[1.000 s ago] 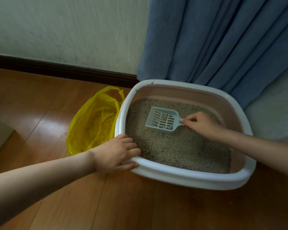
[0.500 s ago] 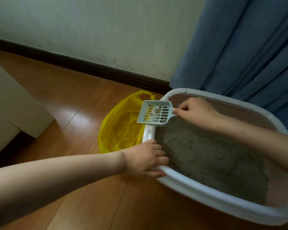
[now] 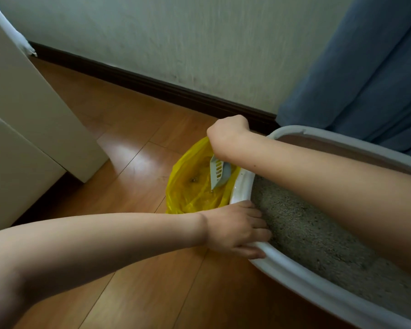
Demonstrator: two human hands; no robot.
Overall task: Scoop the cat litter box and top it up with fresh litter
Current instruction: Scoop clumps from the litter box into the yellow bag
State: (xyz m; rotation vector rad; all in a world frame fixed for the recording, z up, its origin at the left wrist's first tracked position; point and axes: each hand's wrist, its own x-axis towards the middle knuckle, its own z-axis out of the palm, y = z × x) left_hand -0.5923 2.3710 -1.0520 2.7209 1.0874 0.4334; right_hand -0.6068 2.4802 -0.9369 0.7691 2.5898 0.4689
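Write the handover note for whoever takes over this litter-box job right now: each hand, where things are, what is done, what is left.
Right hand: grips the scoop, tipped down into the yellow bag beside the box.
Left hand: fingers curled over the litter box rim, steadying it.
Done: a few clumps lie in the bag.
Left: finish scooping, then top up; no fresh litter is in view.

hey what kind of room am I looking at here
Probably a room in a home: wood-plank floor with a dark baseboard, a blue curtain, and a cat litter box on the floor.
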